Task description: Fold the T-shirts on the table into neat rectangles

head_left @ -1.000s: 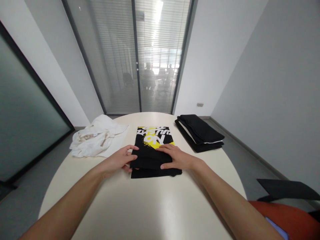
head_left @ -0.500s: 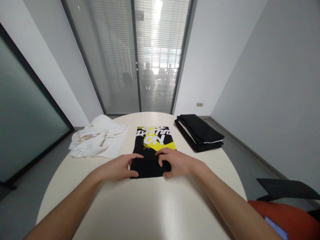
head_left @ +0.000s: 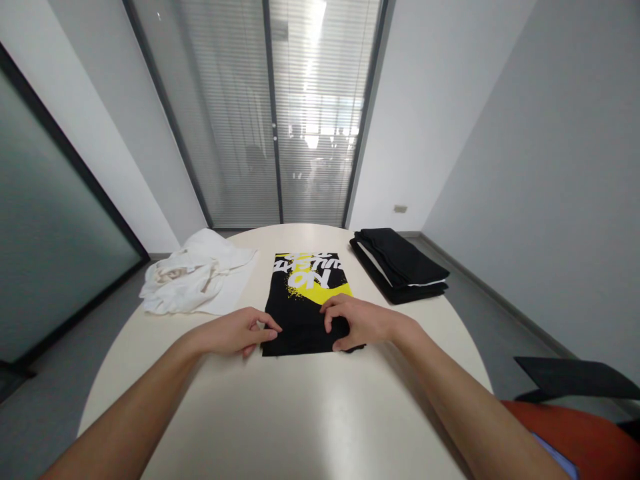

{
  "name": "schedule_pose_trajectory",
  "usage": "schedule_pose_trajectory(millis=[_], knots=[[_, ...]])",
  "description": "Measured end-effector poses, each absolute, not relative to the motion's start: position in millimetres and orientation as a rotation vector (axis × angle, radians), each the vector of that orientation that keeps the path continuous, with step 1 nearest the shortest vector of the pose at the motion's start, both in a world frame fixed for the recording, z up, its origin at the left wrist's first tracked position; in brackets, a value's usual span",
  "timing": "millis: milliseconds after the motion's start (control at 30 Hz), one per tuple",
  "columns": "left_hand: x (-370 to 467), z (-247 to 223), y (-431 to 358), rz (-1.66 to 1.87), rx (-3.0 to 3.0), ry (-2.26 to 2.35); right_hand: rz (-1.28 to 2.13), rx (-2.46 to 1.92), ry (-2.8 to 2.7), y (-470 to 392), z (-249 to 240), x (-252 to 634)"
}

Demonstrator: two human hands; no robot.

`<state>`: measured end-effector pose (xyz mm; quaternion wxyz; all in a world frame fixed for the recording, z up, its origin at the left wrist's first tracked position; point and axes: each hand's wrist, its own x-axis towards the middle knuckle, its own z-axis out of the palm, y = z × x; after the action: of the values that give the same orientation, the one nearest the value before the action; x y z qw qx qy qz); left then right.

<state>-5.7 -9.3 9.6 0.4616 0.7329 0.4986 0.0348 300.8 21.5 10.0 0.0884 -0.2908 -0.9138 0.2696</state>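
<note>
In front of me lies a folded black T-shirt (head_left: 300, 323) with a yellow patch and white lettering, which reads upside down from here. My left hand (head_left: 245, 331) is at the shirt's near left edge, thumb and index fingertip brought together on the cloth there. Across from it, my right hand (head_left: 357, 322) rests at the near right side; its thumb is on the lower border and its curved fingers are farther up, with a gap between them. Part of the right edge is hidden beneath that hand.
A crumpled white garment (head_left: 187, 277) occupies the left of the round white table (head_left: 250, 413). At the right is a stack of folded dark clothes (head_left: 400, 263) with a white layer showing. An orange-red chair (head_left: 570, 440) stands beyond the table's right edge.
My left thumb and index finger have closed together at the shirt's left edge. My right hand has shifted slightly right, and more of the near right corner shows.
</note>
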Motion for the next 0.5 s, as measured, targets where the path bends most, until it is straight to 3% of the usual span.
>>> schedule_pose_trajectory(millis=[167, 500], knots=[[4.1, 1.1, -5.3, 0.402, 2.112, 1.305, 0.828, -0.84, -2.717, 21.3, 6.2, 298.7], [-9.0, 6.2, -10.3, 0.131, 2.225, 1.088, 0.977, -0.939, -2.705, 23.4, 16.5, 314.0]])
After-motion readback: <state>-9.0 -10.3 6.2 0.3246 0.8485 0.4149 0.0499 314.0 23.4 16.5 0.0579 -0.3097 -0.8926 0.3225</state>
